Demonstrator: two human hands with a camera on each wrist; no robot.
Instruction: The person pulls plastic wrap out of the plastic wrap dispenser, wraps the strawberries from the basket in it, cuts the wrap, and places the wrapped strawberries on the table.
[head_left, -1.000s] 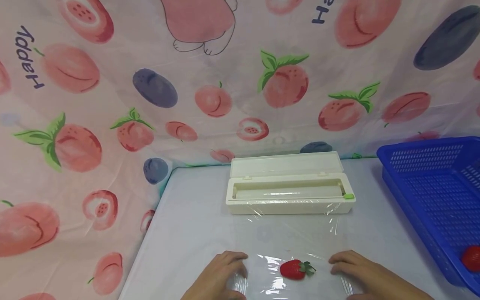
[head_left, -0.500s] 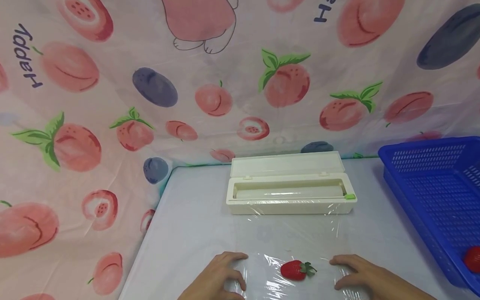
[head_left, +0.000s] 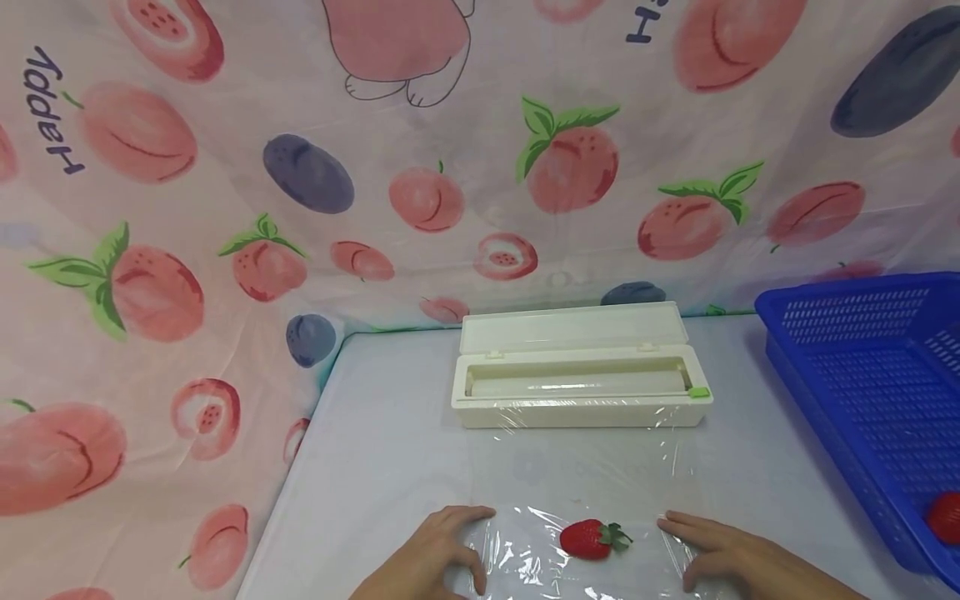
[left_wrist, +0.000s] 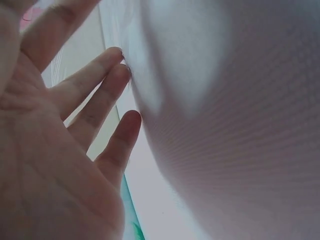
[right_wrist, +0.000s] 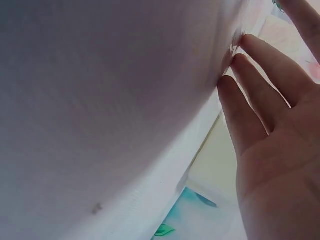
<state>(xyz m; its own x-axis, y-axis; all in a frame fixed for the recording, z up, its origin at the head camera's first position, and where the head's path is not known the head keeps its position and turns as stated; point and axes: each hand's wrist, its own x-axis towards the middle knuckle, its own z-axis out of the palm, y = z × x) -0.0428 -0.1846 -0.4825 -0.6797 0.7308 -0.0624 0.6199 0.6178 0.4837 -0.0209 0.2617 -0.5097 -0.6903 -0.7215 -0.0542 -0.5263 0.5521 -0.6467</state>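
Observation:
A red strawberry (head_left: 587, 539) with green leaves lies between the two hands in the head view, within the span of a clear sheet of cling film (head_left: 525, 567). The film runs toward the person from an open white dispenser box (head_left: 581, 415). At the film's left edge is my left hand (head_left: 431, 554), fingers spread. My right hand (head_left: 738, 557) is at the opposite edge, its thumb apart from the fingers. Both wrist views show fairly straight fingers, left fingertips (left_wrist: 122, 72) and right fingertips (right_wrist: 227, 82), right at the white surface. The lower parts of both hands are cut off in the head view.
A film roll (head_left: 577, 383) sits inside the box, whose lid (head_left: 573, 327) is tipped back; a green slider (head_left: 698, 392) is at its right end. To the right stands a blue basket (head_left: 817, 433) with a red fruit (head_left: 947, 517). Behind hangs a fruit-printed cloth (head_left: 465, 125).
The right fingers have straightened and spread, and its thumb has moved a little. My left hand has shifted slightly; glints on the near film have changed. Strawberry and box stay put.

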